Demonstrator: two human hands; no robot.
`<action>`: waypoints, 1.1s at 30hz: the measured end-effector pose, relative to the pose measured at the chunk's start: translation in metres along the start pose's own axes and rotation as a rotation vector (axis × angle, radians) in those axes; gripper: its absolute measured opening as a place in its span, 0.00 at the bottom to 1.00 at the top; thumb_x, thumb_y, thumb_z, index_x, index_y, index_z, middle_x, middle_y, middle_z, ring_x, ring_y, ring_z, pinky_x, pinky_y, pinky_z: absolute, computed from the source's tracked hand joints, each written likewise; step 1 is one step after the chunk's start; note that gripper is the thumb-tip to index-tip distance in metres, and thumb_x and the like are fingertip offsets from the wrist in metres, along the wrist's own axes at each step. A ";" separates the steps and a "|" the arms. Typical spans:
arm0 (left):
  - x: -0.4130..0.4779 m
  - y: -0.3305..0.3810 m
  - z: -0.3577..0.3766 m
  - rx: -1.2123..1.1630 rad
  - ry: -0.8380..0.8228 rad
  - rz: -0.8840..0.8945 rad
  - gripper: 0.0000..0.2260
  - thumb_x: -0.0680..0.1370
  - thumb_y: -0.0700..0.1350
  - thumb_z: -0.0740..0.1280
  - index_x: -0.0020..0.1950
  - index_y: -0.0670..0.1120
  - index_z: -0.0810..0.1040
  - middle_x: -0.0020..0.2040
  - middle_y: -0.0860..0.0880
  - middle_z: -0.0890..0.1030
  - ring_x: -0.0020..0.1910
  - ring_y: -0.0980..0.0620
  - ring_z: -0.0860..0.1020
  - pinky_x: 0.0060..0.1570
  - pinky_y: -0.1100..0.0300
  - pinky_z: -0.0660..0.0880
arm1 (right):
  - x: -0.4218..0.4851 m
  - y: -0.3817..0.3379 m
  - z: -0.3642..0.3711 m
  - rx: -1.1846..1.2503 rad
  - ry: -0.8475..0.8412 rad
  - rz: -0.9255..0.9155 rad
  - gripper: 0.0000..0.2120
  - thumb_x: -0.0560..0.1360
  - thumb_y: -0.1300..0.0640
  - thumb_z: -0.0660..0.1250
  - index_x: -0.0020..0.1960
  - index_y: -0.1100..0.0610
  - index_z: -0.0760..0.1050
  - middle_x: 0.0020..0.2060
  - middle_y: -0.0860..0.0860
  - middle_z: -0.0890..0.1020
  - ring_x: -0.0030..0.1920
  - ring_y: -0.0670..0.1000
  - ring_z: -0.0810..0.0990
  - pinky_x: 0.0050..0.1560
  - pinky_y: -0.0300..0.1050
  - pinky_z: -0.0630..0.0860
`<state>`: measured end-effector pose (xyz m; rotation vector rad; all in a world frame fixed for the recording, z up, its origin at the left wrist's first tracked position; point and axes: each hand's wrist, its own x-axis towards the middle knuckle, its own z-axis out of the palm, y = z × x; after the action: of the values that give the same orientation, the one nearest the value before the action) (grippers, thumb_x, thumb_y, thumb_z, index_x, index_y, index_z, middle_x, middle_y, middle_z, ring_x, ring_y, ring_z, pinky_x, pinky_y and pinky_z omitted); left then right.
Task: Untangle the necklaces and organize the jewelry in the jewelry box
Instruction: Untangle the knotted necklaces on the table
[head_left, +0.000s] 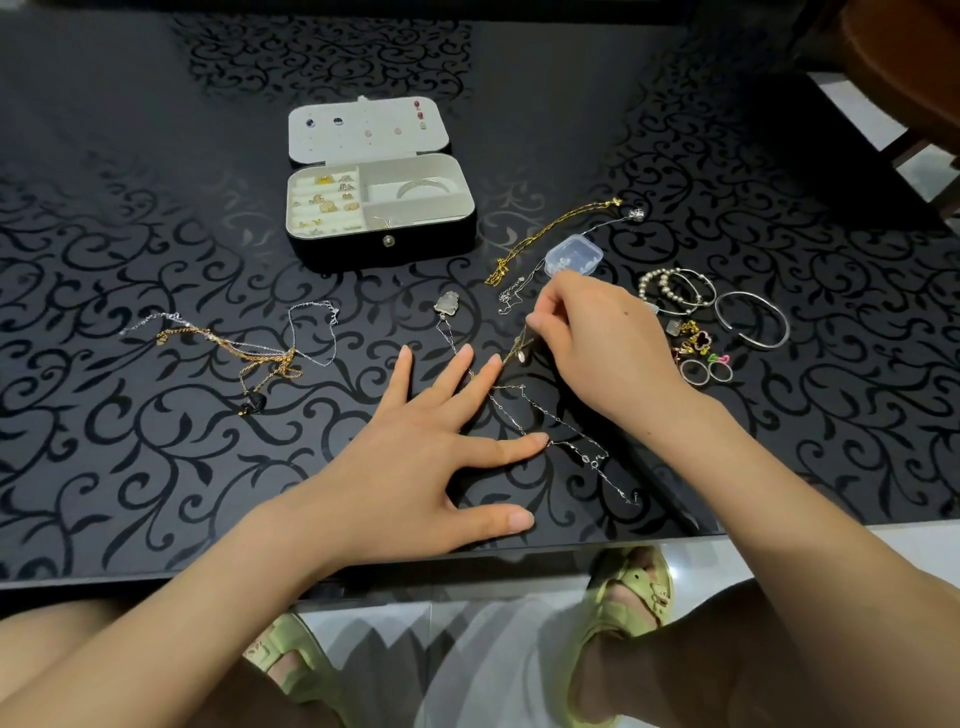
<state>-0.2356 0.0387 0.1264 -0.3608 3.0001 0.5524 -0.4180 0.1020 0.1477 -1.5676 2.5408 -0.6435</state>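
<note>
The open black jewelry box (382, 249) stands at the table's middle, cream inside, with rings, earrings and a bangle in its compartments. In front of me lies a tangle of thin silver and gold chains (561, 423) with a pale stone pendant (448, 304). My left hand (415, 457) lies flat with spread fingers, pressing the chains down. My right hand (597, 338) pinches a gold chain with a small pendant (519, 351) just above the table. A second tangle of gold and silver necklaces (249, 353) lies to the left. A gold necklace and a silver necklace (561, 228) stretch right of the box.
A small clear plastic case (574, 257) sits beyond my right hand. Beaded bracelets (670, 291), a silver bangle (753, 319), charms and rings (701, 358) lie at the right. The table's front edge (467, 558) runs just below my wrists. A brown chair (904, 62) stands far right.
</note>
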 end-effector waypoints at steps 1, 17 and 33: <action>0.000 0.000 0.000 -0.001 0.001 -0.001 0.26 0.70 0.74 0.47 0.68 0.72 0.55 0.77 0.50 0.41 0.74 0.53 0.33 0.70 0.42 0.30 | 0.001 0.000 -0.001 0.004 0.012 0.000 0.07 0.79 0.53 0.60 0.45 0.54 0.72 0.41 0.50 0.80 0.45 0.53 0.77 0.43 0.46 0.68; -0.001 -0.004 -0.007 -0.183 0.224 0.068 0.23 0.73 0.69 0.55 0.66 0.64 0.69 0.76 0.48 0.57 0.77 0.50 0.49 0.73 0.42 0.42 | -0.007 -0.001 -0.007 0.055 0.013 -0.041 0.05 0.73 0.51 0.67 0.44 0.51 0.73 0.35 0.44 0.77 0.39 0.47 0.74 0.43 0.45 0.70; -0.005 -0.029 -0.010 0.000 0.249 -0.194 0.33 0.72 0.65 0.49 0.72 0.52 0.67 0.73 0.56 0.64 0.75 0.52 0.57 0.72 0.40 0.43 | -0.035 -0.006 -0.028 -0.034 -0.490 -0.003 0.12 0.66 0.44 0.73 0.42 0.47 0.73 0.39 0.44 0.75 0.43 0.44 0.72 0.43 0.42 0.68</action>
<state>-0.2243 0.0100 0.1268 -0.7651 3.1462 0.5244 -0.4047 0.1386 0.1702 -1.5109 2.1903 -0.1800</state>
